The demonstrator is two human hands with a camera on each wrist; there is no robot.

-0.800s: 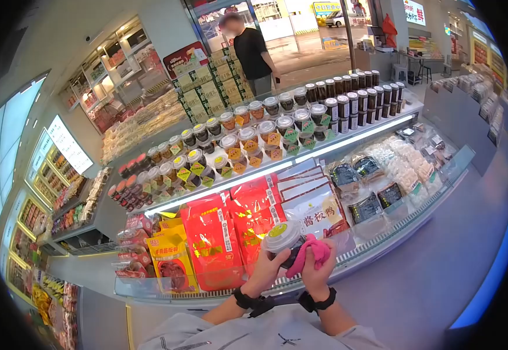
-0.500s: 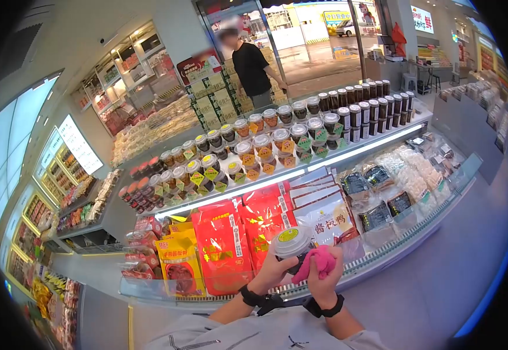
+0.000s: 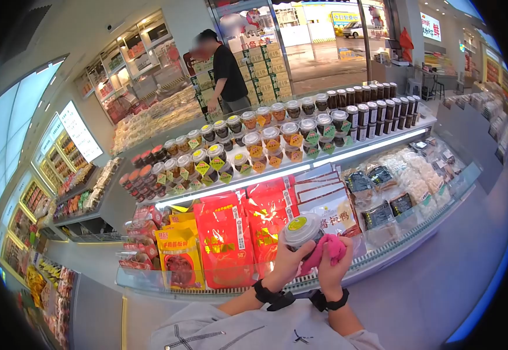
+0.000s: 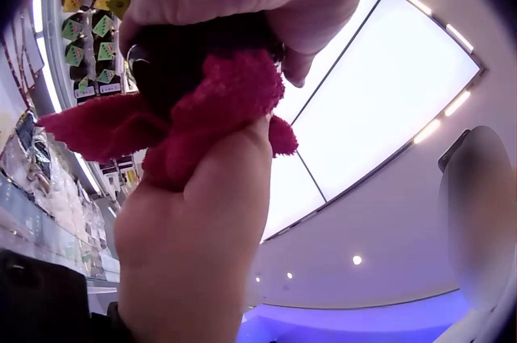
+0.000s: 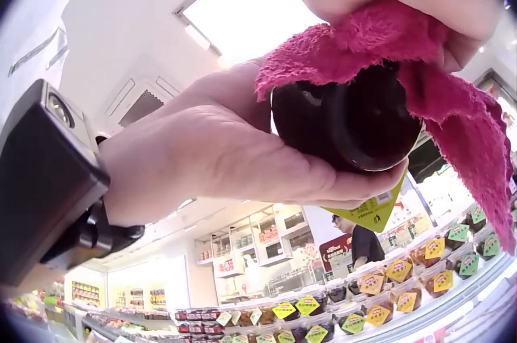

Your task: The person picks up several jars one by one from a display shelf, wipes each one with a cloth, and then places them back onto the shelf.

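My left hand holds a dark jar with a clear lid and a yellow-green round label, above the front edge of the display case. In the right wrist view, the left hand's fingers curl round the dark jar, and a yellow-green tag hangs behind it. A pink cloth is bunched in my right hand. The left wrist view shows that cloth pressed against the jar's side by the right hand.
Red bags, yellow bags and white packets lie in the case below my hands. Rows of lidded jars stand on the shelf behind. A person in a black top stands beyond, near stacked boxes.
Both hands, with the jar and cloth, appear slightly farther right in the head view, which has shifted. The person beyond the counter has turned and moved left, with an arm lowered towards the goods.
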